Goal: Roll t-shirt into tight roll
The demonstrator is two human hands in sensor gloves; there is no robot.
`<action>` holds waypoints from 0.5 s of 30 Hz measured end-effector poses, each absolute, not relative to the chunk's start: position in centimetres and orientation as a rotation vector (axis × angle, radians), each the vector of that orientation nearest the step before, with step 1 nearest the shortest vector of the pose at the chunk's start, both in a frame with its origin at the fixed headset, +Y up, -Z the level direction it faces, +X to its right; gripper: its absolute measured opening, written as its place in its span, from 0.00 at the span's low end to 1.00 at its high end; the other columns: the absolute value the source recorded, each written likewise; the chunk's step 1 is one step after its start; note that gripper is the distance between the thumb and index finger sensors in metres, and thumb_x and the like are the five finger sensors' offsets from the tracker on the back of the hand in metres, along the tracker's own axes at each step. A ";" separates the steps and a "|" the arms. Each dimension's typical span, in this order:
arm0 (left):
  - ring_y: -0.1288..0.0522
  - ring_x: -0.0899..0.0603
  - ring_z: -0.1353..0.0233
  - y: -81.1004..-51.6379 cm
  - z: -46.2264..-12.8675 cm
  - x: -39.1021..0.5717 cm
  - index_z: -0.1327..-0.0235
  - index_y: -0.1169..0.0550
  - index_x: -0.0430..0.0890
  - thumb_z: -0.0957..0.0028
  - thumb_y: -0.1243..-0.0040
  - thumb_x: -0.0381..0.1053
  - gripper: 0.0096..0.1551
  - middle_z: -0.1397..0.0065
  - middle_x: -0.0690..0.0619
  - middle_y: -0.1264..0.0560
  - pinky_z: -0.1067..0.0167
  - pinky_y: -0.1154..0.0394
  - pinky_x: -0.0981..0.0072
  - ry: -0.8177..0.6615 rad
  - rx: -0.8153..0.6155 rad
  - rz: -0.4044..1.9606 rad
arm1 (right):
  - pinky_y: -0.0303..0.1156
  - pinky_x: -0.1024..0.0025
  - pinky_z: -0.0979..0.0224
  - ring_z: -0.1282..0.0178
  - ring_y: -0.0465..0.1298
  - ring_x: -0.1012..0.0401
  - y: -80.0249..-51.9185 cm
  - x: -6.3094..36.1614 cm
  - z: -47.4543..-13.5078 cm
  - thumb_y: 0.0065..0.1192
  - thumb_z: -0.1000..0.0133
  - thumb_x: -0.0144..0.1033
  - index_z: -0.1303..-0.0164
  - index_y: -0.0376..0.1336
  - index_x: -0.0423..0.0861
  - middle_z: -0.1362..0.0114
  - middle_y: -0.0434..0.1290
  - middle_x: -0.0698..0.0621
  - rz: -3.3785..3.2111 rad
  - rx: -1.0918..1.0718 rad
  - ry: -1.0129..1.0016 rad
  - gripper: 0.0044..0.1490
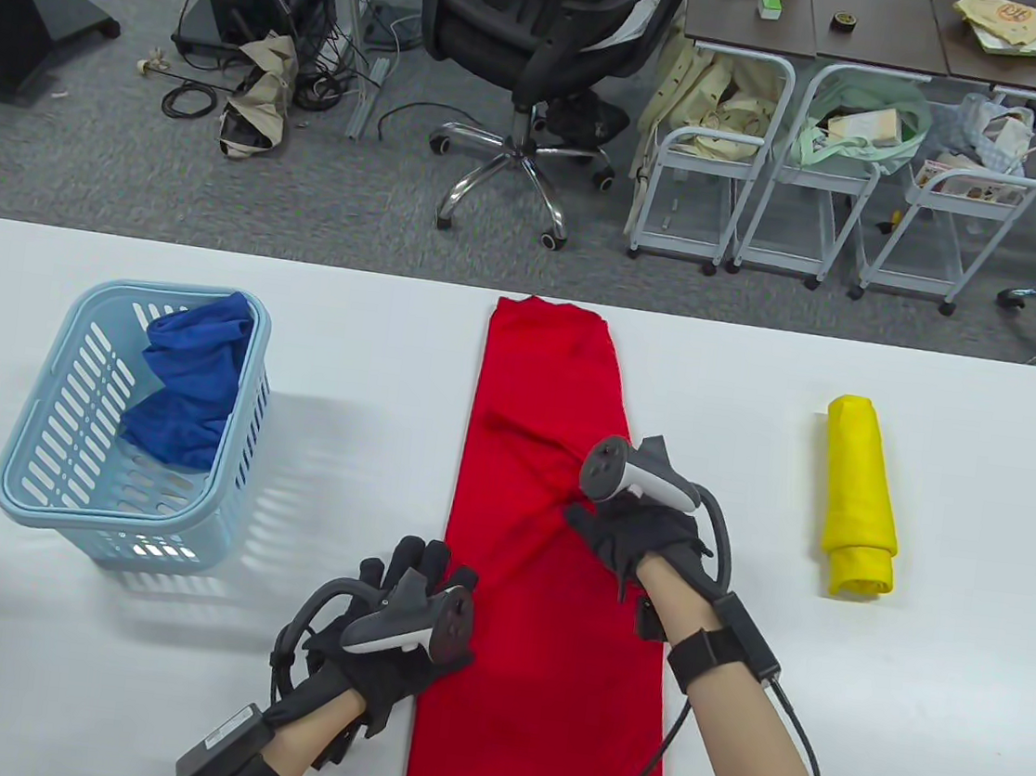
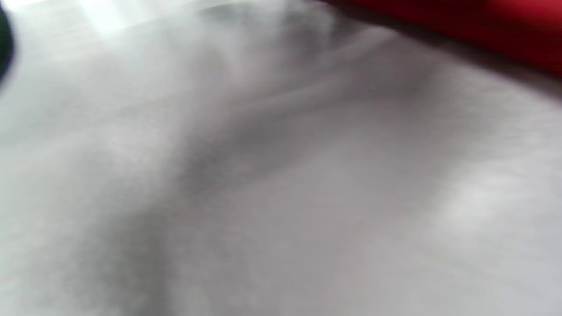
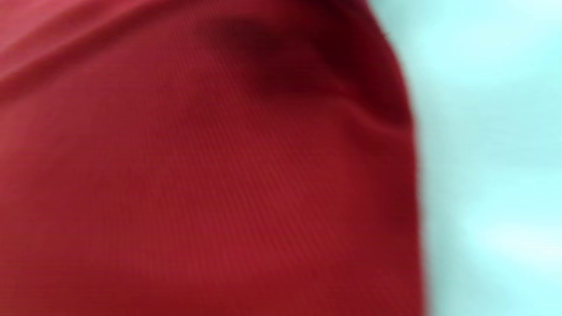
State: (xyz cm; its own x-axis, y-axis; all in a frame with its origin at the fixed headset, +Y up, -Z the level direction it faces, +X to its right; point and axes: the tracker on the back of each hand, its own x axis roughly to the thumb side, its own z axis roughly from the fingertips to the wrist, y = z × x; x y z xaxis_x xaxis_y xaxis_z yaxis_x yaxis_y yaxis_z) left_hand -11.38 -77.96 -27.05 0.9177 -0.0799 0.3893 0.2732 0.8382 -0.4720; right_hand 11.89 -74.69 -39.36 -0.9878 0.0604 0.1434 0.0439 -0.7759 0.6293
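One white table (image 1: 909, 731). On it:

- One red t-shirt (image 1: 541, 596), folded into a long narrow strip, lying flat at the table's centre and running from the near edge to the far edge. Not rolled at any point.
- One yellow garment (image 1: 859, 498), rolled, lying right of the strip and well apart from it.
- One light-blue slatted basket (image 1: 53, 447), left, holding one crumpled blue cloth (image 1: 191, 388).
- Two gloved hands, one tracker on each. Left hand (image 1: 395, 645): fingers straight and spread, resting at the strip's left edge, near end. Right hand (image 1: 637, 532): on the strip's right edge, mid-length, fingers bent down onto the cloth; whether it pinches the cloth cannot be told.

Both wrist views blurred: red cloth and table only.

Beyond the far edge: one black office chair (image 1: 538, 45), three white trolleys (image 1: 840, 182).
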 end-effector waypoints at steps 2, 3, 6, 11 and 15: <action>0.70 0.33 0.15 -78.1 -26.4 -10.9 0.21 0.70 0.57 0.49 0.80 0.75 0.48 0.14 0.45 0.73 0.22 0.60 0.34 -0.407 -0.586 -0.166 | 0.40 0.38 0.19 0.15 0.25 0.38 -73.8 12.2 -36.7 0.29 0.34 0.59 0.13 0.25 0.45 0.15 0.22 0.39 3.010 0.328 1.042 0.49; 0.69 0.33 0.15 -78.2 -25.9 -10.5 0.21 0.70 0.57 0.49 0.80 0.75 0.48 0.14 0.45 0.73 0.22 0.60 0.33 -0.429 -0.617 -0.157 | 0.41 0.38 0.20 0.14 0.28 0.38 -73.5 12.3 -34.9 0.31 0.34 0.59 0.12 0.28 0.46 0.13 0.25 0.39 3.027 0.374 1.043 0.49; 0.72 0.32 0.16 -78.6 -24.9 -9.5 0.22 0.73 0.56 0.49 0.79 0.75 0.49 0.16 0.44 0.76 0.23 0.63 0.33 -0.469 -0.683 -0.173 | 0.44 0.38 0.20 0.13 0.32 0.37 -73.8 12.5 -30.3 0.36 0.34 0.60 0.11 0.30 0.43 0.12 0.29 0.37 3.063 0.474 1.030 0.51; 0.77 0.32 0.19 -79.4 -24.9 -9.1 0.27 0.78 0.56 0.50 0.80 0.76 0.50 0.20 0.45 0.82 0.24 0.67 0.32 -0.450 -0.724 -0.238 | 0.46 0.38 0.20 0.14 0.33 0.36 -76.6 12.7 -25.0 0.36 0.35 0.62 0.14 0.25 0.40 0.14 0.27 0.35 3.081 0.575 1.127 0.55; 0.78 0.34 0.20 -79.5 -25.9 -9.4 0.30 0.80 0.56 0.51 0.80 0.76 0.50 0.22 0.46 0.83 0.24 0.67 0.33 -0.440 -0.744 -0.251 | 0.40 0.37 0.20 0.17 0.25 0.35 -77.6 12.9 -24.9 0.30 0.35 0.62 0.19 0.17 0.41 0.18 0.19 0.36 3.060 0.532 1.139 0.56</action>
